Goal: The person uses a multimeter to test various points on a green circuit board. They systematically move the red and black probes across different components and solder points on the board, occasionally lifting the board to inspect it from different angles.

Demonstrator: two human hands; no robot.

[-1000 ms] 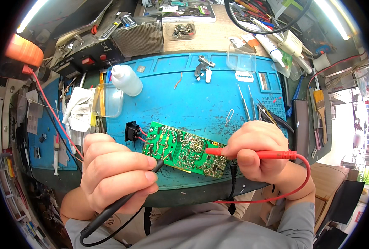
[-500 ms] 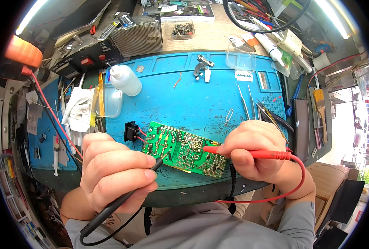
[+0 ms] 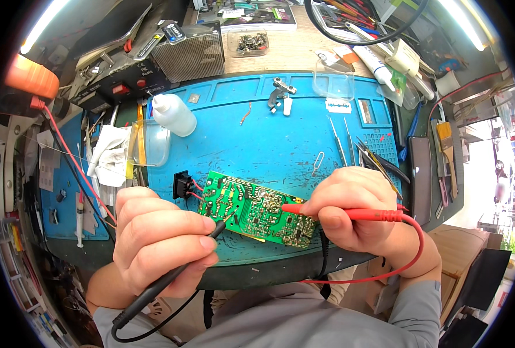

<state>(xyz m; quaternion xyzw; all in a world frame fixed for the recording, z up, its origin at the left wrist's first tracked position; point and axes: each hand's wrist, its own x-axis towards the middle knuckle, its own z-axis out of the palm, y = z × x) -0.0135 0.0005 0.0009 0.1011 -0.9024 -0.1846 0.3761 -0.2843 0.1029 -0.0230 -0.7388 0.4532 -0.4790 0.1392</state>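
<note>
A green circuit board (image 3: 251, 210) lies solder side up near the front of the blue mat, tilted down to the right. My left hand (image 3: 162, 243) is closed round a black test probe (image 3: 153, 293), whose tip meets the left half of the board. In my right hand (image 3: 353, 209) is a red test probe (image 3: 373, 215), its tip at the board's right half; whether it touches a joint is too small to tell. Two red wires join a black power socket (image 3: 182, 185) to the board's left end. A black cable (image 3: 325, 255) hangs from the right end.
The blue mat (image 3: 234, 145) bears a white squeeze bottle (image 3: 174, 115), a clear tray (image 3: 151, 142), a small clamp-like metal part (image 3: 281, 94), a paper clip (image 3: 318, 162), tweezers (image 3: 337, 142) and pliers (image 3: 385, 165). An orange-cased meter (image 3: 31, 75) stands at far left, its leads trailing down.
Both hands keep their probes at nearly the same spots on the board. The whole view has shifted very slightly.
</note>
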